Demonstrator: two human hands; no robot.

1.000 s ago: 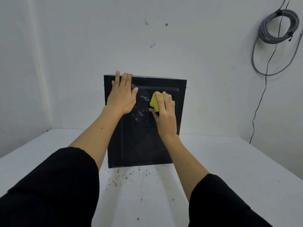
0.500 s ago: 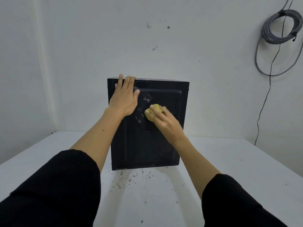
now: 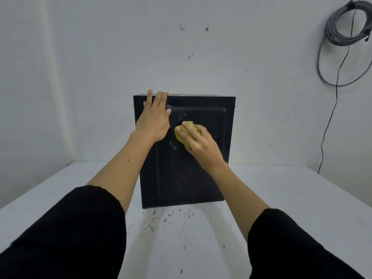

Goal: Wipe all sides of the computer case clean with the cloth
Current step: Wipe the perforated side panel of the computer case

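Black computer case [image 3: 181,178] stands upright on the white table [image 3: 291,198], side panel facing the camera. Left hand [image 3: 154,121] lies flat on the panel's upper left, fingers straight, reaching the top edge. Right hand [image 3: 198,142] presses the bunched yellow cloth [image 3: 181,135] against the panel's vent holes, fingers over it.

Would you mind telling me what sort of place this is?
Probably a bare workroom or test space: plain white walls, a stained white table, and a coiled grey cable hanging on the wall.
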